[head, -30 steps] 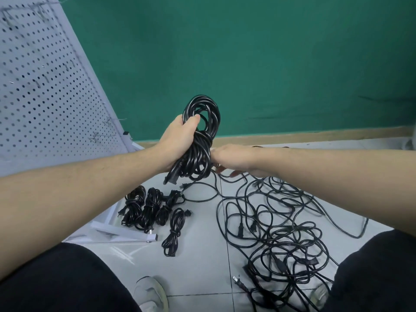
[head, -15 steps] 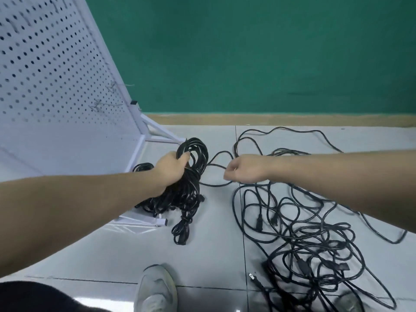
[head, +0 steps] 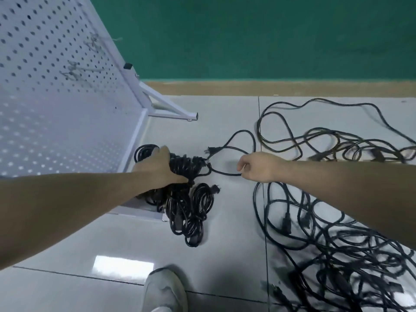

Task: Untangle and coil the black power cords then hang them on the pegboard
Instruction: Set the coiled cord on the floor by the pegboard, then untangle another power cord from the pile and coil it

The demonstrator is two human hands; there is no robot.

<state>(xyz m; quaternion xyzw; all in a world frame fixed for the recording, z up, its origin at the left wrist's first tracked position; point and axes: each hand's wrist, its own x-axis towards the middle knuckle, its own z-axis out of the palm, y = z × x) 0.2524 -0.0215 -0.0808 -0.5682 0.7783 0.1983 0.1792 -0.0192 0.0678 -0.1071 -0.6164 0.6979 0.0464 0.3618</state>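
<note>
My left hand grips a coiled black power cord low over the floor, beside the foot of the white pegboard. Just below it lie several other coiled cords in a pile on the tiles. My right hand pinches a loose black cord that loops back toward the coil, its plug lying on the floor. A large tangle of black cords spreads over the floor at the right.
The pegboard's white metal foot juts onto the tiles at the back. Wire hooks stick out of the board. My light shoe is at the bottom. A green wall with a tan skirting closes the back.
My left hand has brought the coil down from chest height to the floor beside the other coils. My right hand has moved apart to the right, holding a loose cord.
</note>
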